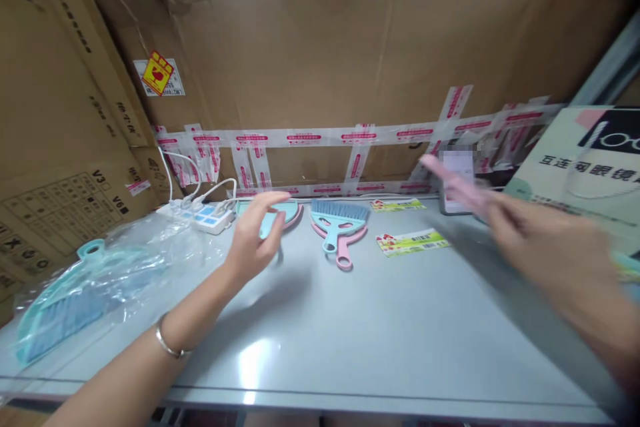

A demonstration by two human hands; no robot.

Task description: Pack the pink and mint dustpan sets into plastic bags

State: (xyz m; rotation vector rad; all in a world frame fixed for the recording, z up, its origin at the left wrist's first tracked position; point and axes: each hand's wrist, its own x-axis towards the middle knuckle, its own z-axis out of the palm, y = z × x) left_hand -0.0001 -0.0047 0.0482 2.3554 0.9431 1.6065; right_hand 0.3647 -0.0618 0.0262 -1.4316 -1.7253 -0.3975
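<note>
My left hand point(255, 233) reaches over the table with thumb and fingers apart and nothing between them. Just behind it a turquoise dustpan point(266, 225) lies on a pink one point(296, 216), partly covered by my hand. To its right, a turquoise hand brush point(340, 213) rests on a pink brush point(344, 257), handles toward me. My right hand point(540, 240), smeared by motion, grips a slim pink thing point(457, 185) raised above the table; its kind is too blurred to tell. Two green and yellow printed cards, a rear card point(397, 205) and a front card point(415, 241), lie between my hands.
A turquoise dustpan and brush set point(80, 300) in clear plastic lies at left. Behind it is a white power strip point(213, 217) with cables. A phone point(457, 170) leans at the back. Cardboard walls point(310, 60) enclose the table; a printed box point(575, 173) stands at right.
</note>
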